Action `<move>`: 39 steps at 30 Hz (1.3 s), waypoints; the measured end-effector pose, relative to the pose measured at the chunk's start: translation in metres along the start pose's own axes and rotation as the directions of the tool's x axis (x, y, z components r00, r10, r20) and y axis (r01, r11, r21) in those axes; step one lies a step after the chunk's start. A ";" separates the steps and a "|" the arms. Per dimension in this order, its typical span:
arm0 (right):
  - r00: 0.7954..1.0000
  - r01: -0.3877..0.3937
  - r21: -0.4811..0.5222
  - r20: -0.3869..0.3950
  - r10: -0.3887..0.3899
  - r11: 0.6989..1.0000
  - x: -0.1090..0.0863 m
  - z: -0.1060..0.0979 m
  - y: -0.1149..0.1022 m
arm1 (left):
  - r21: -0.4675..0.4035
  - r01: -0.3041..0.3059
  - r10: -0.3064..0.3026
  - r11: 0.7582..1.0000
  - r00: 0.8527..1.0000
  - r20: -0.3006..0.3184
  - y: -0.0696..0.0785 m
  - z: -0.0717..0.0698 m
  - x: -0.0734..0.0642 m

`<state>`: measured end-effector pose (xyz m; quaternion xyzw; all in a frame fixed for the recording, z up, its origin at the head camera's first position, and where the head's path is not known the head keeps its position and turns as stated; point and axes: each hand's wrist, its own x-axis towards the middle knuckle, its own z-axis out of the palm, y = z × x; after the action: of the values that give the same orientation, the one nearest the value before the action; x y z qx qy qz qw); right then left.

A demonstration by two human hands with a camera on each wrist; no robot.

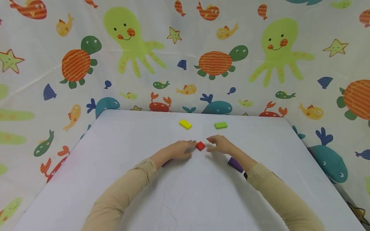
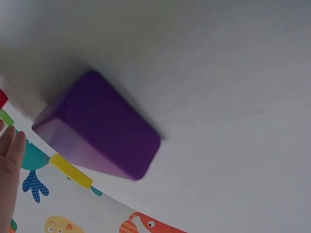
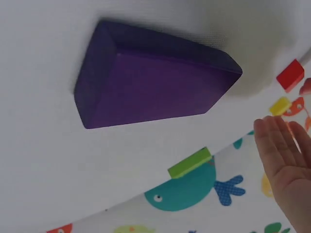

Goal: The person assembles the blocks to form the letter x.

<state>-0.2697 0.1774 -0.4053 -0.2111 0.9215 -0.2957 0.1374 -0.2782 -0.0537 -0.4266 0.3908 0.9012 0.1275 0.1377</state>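
In the head view, we see the red block [image 1: 200, 146] on the white tabletop [image 1: 138, 134], between the left hand [image 1: 182, 149] and right hand [image 1: 221, 144]. Both hands are loosely spread and hold nothing; we cannot tell whether the left touches it. We judge gripping not begun or already over, and the blocks unjoined. Bare surface spreads either side.

In the left wrist view, a purple block [image 2: 104, 126] has room rightward.

In the right wrist view, the green block [image 3: 190, 163] sits near the far edge.

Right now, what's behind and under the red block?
Behind the red block, a yellow block and a green block lie farther back on the white table. What's directly under the red block can't be seen; it hides that spot.
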 end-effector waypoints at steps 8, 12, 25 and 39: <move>0.998 0.042 0.050 -0.045 -0.040 0.998 -0.031 0.001 0.000 | 0.049 -0.028 0.026 0.998 0.998 0.051 0.006 -0.001 0.006; 0.996 0.026 0.032 -0.084 -0.023 0.999 -0.048 0.005 0.004 | 0.079 -0.010 0.003 0.997 0.996 0.090 0.008 0.002 0.004; 0.965 -0.159 -0.105 -0.228 0.132 0.982 -0.109 0.010 0.018 | 0.108 -0.007 -0.007 0.994 0.992 0.127 0.011 0.014 -0.002; 0.955 -0.175 -0.154 -0.266 0.129 0.973 -0.118 0.016 0.020 | 0.080 -0.026 0.019 0.996 0.996 0.086 0.004 0.007 0.001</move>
<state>-0.1662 0.2397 -0.4148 -0.1110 0.9674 -0.2265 0.0215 -0.2735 -0.0490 -0.4323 0.4112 0.8945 0.0755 0.1587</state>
